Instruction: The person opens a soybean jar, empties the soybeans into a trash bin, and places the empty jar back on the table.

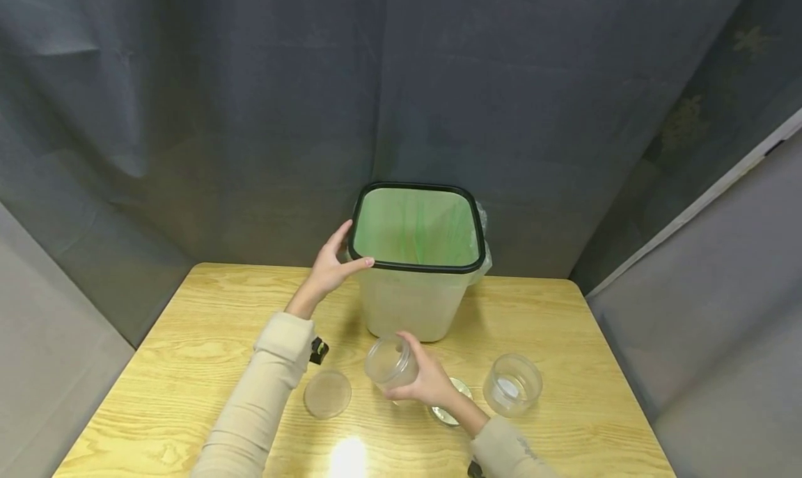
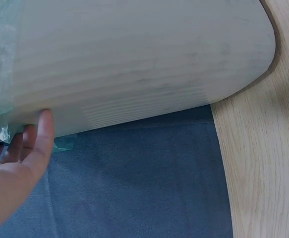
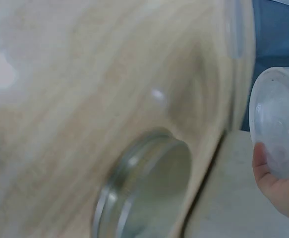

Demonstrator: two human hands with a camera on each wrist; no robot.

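Note:
A pale, translucent trash bin (image 1: 413, 300) with a black rim and a green liner stands at the back of the table. At its left front corner my left hand (image 1: 328, 266) holds the rim, the thumb in front and the fingers along the side. In the left wrist view, the fingers of the left hand (image 2: 20, 158) bend against the bin wall (image 2: 134, 59). My right hand (image 1: 429, 377) grips a clear plastic jar (image 1: 385, 363), tilted above the table just in front of the bin. The right wrist view has this jar (image 3: 278, 119) at its right edge.
A round metal-rimmed lid (image 1: 446, 417) lies partly hidden under the right forearm. Right of it stands a second clear jar (image 1: 514, 384). A clear round disc (image 1: 327, 394) lies left on the wooden table (image 1: 188, 367). Dark curtain (image 1: 269, 116) hangs behind the bin.

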